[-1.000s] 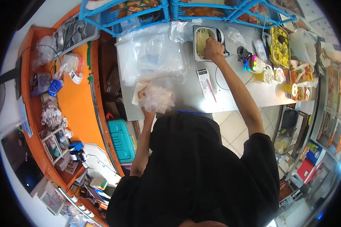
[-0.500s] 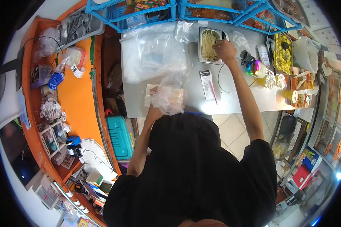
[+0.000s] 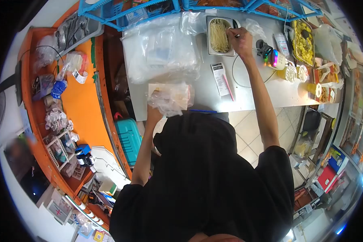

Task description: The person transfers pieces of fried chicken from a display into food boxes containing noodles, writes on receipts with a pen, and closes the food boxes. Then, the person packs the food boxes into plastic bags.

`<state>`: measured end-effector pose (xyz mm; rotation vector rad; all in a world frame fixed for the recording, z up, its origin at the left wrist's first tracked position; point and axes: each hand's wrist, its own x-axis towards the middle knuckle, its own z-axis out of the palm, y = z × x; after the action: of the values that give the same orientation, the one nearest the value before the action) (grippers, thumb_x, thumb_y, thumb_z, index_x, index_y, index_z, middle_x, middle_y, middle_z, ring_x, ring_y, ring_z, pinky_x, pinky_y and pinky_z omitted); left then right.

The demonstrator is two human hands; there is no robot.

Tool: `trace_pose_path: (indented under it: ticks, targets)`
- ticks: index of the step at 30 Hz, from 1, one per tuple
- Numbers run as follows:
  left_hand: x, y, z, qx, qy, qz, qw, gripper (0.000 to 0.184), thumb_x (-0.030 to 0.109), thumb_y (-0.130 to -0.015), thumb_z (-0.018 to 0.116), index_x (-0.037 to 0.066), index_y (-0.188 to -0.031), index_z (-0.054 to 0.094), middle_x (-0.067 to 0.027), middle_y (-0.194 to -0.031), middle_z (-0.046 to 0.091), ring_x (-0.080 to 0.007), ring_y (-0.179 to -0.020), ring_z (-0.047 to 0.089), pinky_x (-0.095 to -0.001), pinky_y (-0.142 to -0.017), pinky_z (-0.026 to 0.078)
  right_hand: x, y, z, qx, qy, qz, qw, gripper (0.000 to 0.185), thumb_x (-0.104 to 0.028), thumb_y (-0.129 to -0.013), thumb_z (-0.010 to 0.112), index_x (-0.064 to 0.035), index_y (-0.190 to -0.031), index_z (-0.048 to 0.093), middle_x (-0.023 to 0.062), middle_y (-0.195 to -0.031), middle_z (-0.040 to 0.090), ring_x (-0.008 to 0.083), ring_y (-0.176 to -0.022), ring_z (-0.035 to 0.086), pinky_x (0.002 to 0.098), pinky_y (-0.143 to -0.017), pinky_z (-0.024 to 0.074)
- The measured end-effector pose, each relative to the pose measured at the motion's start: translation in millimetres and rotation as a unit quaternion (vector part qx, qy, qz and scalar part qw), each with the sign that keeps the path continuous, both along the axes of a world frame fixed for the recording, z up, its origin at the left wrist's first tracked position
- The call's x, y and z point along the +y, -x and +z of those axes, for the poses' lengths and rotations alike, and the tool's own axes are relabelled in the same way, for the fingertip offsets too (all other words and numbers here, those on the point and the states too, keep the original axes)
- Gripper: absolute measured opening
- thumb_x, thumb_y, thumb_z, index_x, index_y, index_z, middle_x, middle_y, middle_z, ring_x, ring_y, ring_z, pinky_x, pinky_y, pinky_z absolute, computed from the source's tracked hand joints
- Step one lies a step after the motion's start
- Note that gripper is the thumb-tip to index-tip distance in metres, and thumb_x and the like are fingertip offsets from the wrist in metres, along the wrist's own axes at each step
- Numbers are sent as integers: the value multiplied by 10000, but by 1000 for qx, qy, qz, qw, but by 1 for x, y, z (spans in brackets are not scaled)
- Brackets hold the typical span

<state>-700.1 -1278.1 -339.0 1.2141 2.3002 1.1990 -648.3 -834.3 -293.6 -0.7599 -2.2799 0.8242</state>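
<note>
My left hand grips a clear plastic bag at the near edge of the metal table. A flat, pale box-like item shows through the film, and the bag partly hides my fingers. At the right rim of a metal tray, my right hand has its fingers pinched together; whatever is between them is too small to make out. Thin pale sticks lie bunched in that tray. A printed receipt and a pink pen-like stick lie below it.
A stack of clear plastic bags covers the table's left part. Blue baskets line the back. On the right are a lit speaker-like device, lidded cups and a tray of yellow food. An orange counter stands left.
My right hand has drawn back from over the sticks to the tray's right rim. The bag in my left hand has shifted, showing more of the pale item. The whole view has tilted slightly.
</note>
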Motion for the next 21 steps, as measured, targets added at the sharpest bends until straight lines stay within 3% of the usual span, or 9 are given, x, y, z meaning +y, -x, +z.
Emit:
trace_pose_path:
  ticks: [1, 4, 7, 11, 13, 16, 17, 19, 21]
  targets:
    - [-5, 3, -6, 65, 6, -23, 998, 188, 114, -777, 687, 33, -946, 672, -112, -924, 648, -279, -862, 624, -396, -803, 486, -2, 1, -1, 13, -7, -7, 1000, 138, -165, -774, 771, -55, -854, 752, 148, -787, 678, 239, -683, 654, 331, -638, 500]
    - [1, -8, -5, -102, -6, 96, 990, 160, 129, -832, 683, 40, -964, 686, -102, -921, 668, -260, -820, 635, -381, -775, 496, -29, -2, 27, 81, 138, 1, 987, 195, -180, -881, 695, -2, -953, 729, 69, -818, 684, 126, -617, 583, 274, -591, 478]
    - [13, -12, 9, -100, 17, 128, 987, 154, 148, -826, 735, 32, -913, 685, -125, -927, 691, -248, -817, 659, -363, -743, 508, -83, -12, 73, 137, 419, 29, 897, 202, -137, -912, 654, 41, -1002, 689, 61, -846, 679, 97, -657, 551, 251, -658, 472]
    - [19, -14, 19, -21, 67, 101, 992, 182, 158, -819, 742, 41, -941, 677, -103, -904, 680, -242, -798, 649, -367, -712, 504, -153, -26, 70, 147, 571, 37, 807, 144, -6, -887, 608, 45, -1013, 658, 130, -919, 709, 120, -714, 606, 266, -741, 504]
    - [18, -14, 23, 13, 65, 59, 996, 202, 154, -814, 740, 34, -953, 658, -83, -890, 669, -223, -792, 639, -354, -726, 507, -196, -32, 21, 96, 603, 40, 791, 126, 33, -868, 615, 34, -983, 666, 125, -916, 709, 130, -712, 625, 259, -721, 525]
    - [15, -10, 32, -105, 61, 102, 987, 157, 50, -751, 727, 14, -859, 620, -110, -988, 675, -261, -840, 637, -348, -765, 510, -258, -39, -26, 38, 596, 78, 798, 91, 11, -805, 656, 21, -895, 672, 99, -864, 706, 174, -735, 675, 284, -692, 530]
    - [11, -8, 28, -140, 62, 117, 981, 158, 29, -734, 723, 11, -845, 612, -115, -1018, 677, -271, -863, 637, -349, -779, 509, -263, -44, -35, 48, 511, 126, 849, 126, -9, -787, 668, 22, -909, 667, 110, -884, 698, 194, -757, 673, 302, -699, 526]
    - [13, -1, 25, 49, 4, 57, 997, 203, -4, -659, 703, 8, -839, 611, -113, -1035, 673, -293, -946, 622, -346, -819, 496, -268, -50, -48, 69, 318, 220, 920, 205, -48, -750, 691, 24, -939, 657, 132, -923, 682, 235, -800, 670, 337, -714, 520]
    - [30, 12, 46, 149, 21, 28, 988, 213, -9, -642, 697, 10, -835, 608, -110, -1011, 671, -291, -974, 614, -341, -835, 489, -268, -47, -61, 124, 393, 229, 882, 235, -27, -740, 653, 18, -970, 635, 118, -901, 629, 244, -815, 632, 338, -745, 498]
